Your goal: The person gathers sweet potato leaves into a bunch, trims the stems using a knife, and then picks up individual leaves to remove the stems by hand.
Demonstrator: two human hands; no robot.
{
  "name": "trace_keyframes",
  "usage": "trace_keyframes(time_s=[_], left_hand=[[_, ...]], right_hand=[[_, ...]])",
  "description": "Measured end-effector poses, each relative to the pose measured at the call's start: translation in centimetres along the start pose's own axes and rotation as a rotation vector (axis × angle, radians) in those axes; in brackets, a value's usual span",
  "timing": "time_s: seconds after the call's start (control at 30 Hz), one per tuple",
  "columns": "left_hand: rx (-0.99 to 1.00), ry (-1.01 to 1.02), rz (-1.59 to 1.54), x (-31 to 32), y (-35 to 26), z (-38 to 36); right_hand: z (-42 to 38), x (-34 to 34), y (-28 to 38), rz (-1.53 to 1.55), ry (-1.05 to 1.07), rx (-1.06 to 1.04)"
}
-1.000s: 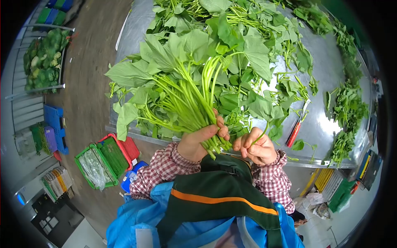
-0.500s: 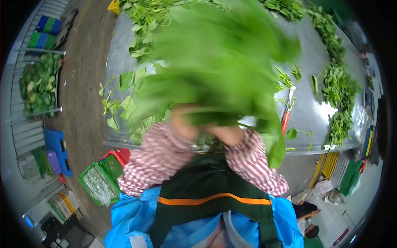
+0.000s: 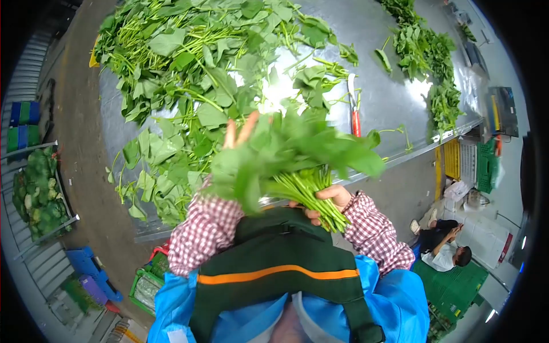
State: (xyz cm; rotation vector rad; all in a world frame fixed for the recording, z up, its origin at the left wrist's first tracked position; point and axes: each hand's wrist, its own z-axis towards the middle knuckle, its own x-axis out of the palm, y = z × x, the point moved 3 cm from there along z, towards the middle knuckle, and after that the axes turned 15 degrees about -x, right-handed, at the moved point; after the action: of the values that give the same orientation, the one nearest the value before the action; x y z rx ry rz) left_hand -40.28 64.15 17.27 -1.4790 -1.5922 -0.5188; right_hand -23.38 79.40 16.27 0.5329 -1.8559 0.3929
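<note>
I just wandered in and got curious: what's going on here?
A person in checked sleeves stands at a metal table. Their right hand grips a bunch of leafy greens by the stems. The left hand, fingers spread, is beside the bunch's leaves, which partly hide it. A loose heap of greens lies on the table, with a red-handled knife to its right.

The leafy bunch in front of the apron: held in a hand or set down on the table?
Held: the right hand grips the leafy bunch by its stems, whose ends stick out below the grip.
</note>
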Motion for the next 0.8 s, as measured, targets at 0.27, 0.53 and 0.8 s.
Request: trace_keyframes(time_s=[0.27, 0.53, 0.8], left_hand=[[-0.209, 0.330, 0.018, 4.1, 2.0, 3.1], [-0.330, 0.401, 0.107, 8.1, 3.2, 3.6], [-0.118, 0.359, 0.344, 10.8, 2.1, 7.9]], right_hand=[[-2.4, -1.7, -4.5, 0.168, 0.098, -0.171], [-4.4, -0.6, -3.2, -0.209, 0.055, -0.384], [-8.6, -1.0, 6.5, -0.584, 0.151, -0.535]])
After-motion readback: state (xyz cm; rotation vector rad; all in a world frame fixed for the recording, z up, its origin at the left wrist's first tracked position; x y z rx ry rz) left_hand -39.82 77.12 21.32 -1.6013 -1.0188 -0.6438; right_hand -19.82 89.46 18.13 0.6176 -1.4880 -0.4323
